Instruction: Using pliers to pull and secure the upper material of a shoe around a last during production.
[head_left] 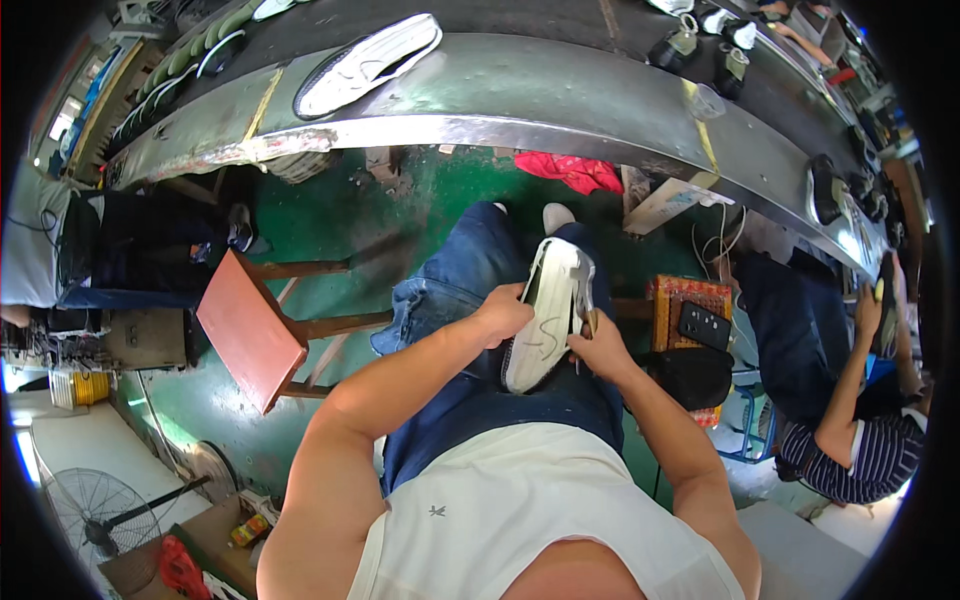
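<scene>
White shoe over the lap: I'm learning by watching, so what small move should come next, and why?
Probably guide the right hand carefully along the white shoe's right edge: it is at that edge with what looks like a small tool, kind unclear, while the left hand grips the opposite side and can steady the shoe.

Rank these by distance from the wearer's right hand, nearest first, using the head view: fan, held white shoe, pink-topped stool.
1. Held white shoe, at the right hand.
2. Pink-topped stool, left side.
3. Fan, lower left corner.
</scene>
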